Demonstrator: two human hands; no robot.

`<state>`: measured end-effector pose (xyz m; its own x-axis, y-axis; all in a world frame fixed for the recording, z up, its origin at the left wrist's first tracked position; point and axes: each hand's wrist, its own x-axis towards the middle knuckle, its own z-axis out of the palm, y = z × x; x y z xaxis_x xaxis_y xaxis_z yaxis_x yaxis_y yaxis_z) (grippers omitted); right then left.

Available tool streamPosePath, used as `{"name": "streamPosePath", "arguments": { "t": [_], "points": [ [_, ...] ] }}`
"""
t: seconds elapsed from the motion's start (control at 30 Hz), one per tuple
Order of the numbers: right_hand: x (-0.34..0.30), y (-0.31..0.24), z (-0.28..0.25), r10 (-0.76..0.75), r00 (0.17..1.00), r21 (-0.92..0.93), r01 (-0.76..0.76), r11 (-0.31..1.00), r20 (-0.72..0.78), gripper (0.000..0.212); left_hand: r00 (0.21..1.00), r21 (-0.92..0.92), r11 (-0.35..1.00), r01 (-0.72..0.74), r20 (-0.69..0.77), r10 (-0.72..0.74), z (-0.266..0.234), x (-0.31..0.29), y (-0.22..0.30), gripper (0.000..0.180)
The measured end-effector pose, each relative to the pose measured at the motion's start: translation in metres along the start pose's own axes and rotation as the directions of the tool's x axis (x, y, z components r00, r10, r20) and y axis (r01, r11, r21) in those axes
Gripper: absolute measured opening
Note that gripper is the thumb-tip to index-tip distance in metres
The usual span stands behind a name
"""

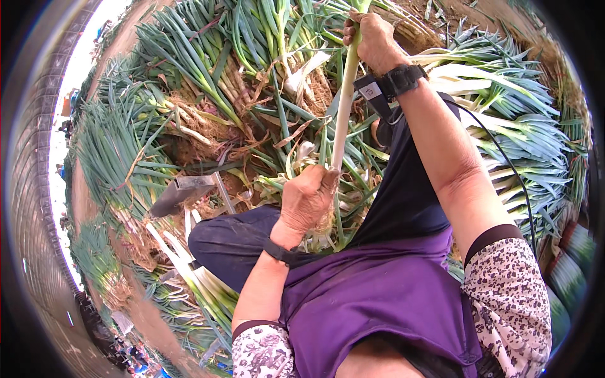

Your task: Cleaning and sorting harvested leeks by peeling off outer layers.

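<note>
Covering the lap, a purple apron [384, 286] lies nearest, with a dark trouser knee [230, 242] bent out to its left. Above it, both hands are closed on one leek [343, 110], which slants over the space between the legs, green end away from the body. The left hand [307, 198] grips the lower, white end; the right hand [376, 45] grips the upper, green part.

The step in hand appears to be cleaning: stripping outer layers from the shaft. The next move calls for a steady right grip and a left-hand pull along the shaft, without bending it enough to snap.

Left of the hands, beside the knee, sits a grey metal piece [181, 192]; its function cannot be determined. White stalks [195, 277] lie below it. Pale leeks [482, 88] are heaped on the right, leaves outward. Farther off to the left, rooted leeks [189, 69] lie in bunches, soil on their roots. Beyond them runs bare ground [82, 198], then a curved wall [38, 164].
</note>
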<state>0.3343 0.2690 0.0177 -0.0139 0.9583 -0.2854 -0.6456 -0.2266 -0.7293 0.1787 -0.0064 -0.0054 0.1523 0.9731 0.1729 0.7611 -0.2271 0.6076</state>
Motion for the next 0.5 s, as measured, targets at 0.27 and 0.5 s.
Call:
{"name": "streamPosePath", "arguments": {
  "t": [0.27,0.5],
  "points": [
    [0.047,-0.017,-0.036,-0.114,0.925,0.091,0.157,0.983,-0.361,0.012,0.922,-0.244,0.889,0.386,0.091,-0.376,-0.069,-0.091,-0.003,0.021],
    [0.237,-0.017,-0.208,-0.484,0.874,-0.944,0.114,0.310,-0.054,0.011,0.880,-0.079,0.878,0.472,-0.023,-0.475,-0.083,-0.152,-0.009,0.022]
  ]
}}
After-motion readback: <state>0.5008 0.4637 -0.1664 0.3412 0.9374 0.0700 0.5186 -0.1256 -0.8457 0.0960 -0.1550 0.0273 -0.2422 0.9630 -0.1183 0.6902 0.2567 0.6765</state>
